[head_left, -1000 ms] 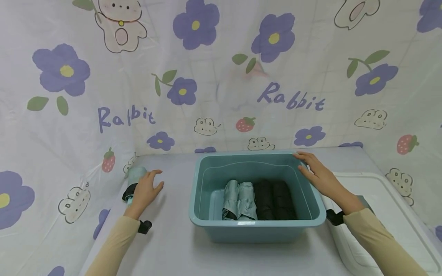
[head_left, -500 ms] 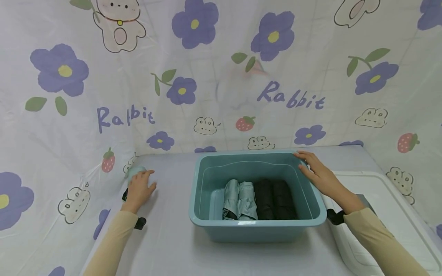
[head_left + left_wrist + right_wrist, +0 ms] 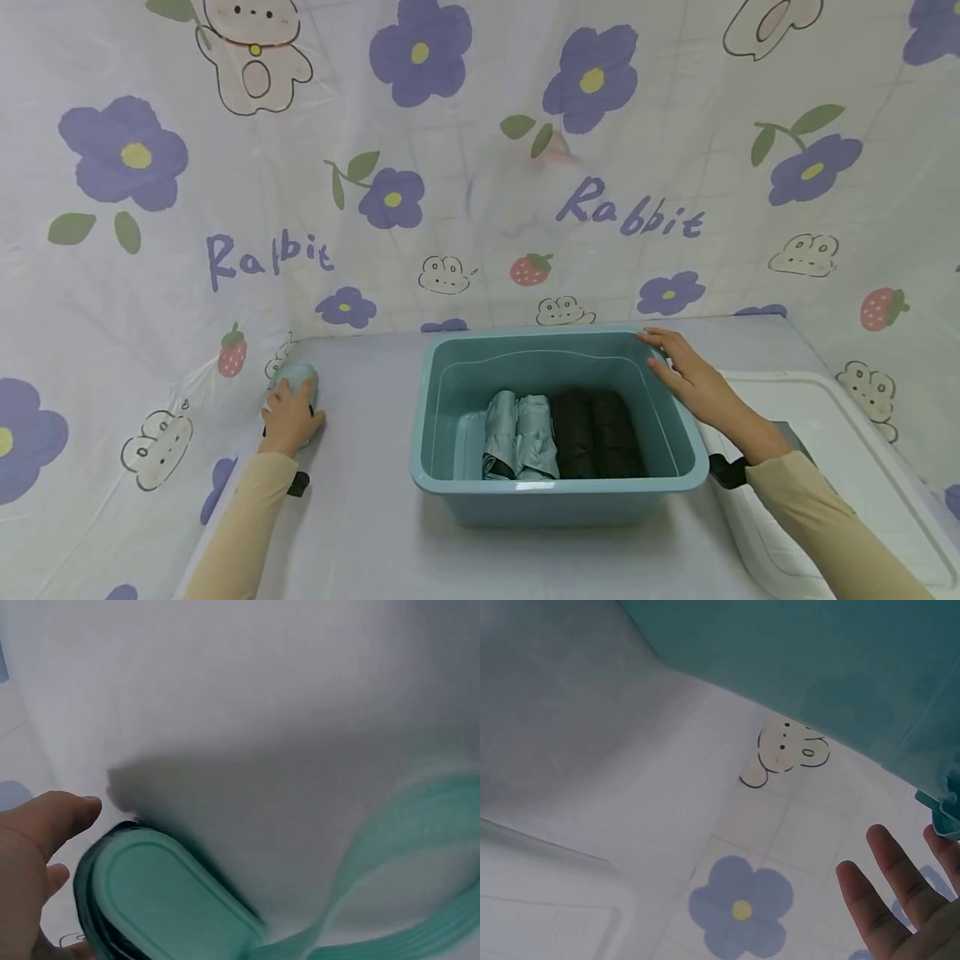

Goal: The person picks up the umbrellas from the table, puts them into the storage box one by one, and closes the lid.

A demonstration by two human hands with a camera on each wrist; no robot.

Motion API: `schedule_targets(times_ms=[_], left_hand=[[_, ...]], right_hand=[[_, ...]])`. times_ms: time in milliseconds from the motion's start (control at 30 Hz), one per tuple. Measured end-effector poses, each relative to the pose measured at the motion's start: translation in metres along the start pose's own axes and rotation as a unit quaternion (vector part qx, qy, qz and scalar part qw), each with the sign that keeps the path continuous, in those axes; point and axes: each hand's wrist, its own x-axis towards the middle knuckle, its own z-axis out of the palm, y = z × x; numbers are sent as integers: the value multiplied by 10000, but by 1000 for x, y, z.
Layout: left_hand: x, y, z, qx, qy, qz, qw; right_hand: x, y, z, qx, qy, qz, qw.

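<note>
My left hand is over a mint-green folded umbrella at the table's left side, its fingers spread across the top and its thumb on the right side. In the left wrist view the flat rounded end of the umbrella's handle shows, with a looped strap and dark fabric around it; the thumb stands slightly off its side. My right hand rests at the right rim of a teal plastic bin, fingers loosely extended. Two light-blue folded bundles and two black ones lie side by side in the bin.
A white lid lies on the table to the right of the bin, partly under the right forearm. Behind the table hangs a white curtain printed with flowers and rabbits; it also runs along the left and right.
My left hand has shifted left and turned, coming over the umbrella with its fingers spread on it. The right hand has stayed at the bin's rim.
</note>
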Motion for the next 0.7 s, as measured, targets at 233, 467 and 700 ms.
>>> schedule_targets(times_ms=[233, 467, 700], left_hand=[[4, -11, 0, -254, -46, -169, 9995], [16, -18, -1, -481, -129, -114, 9987], [21, -20, -3, -326, -55, -72, 9994]], right_hand=[[0, 0, -1, 36, -23, -25, 10000], [0, -1, -3, 63, -26, -21, 10000], [0, 0, -2, 87, -112, 119, 9998]])
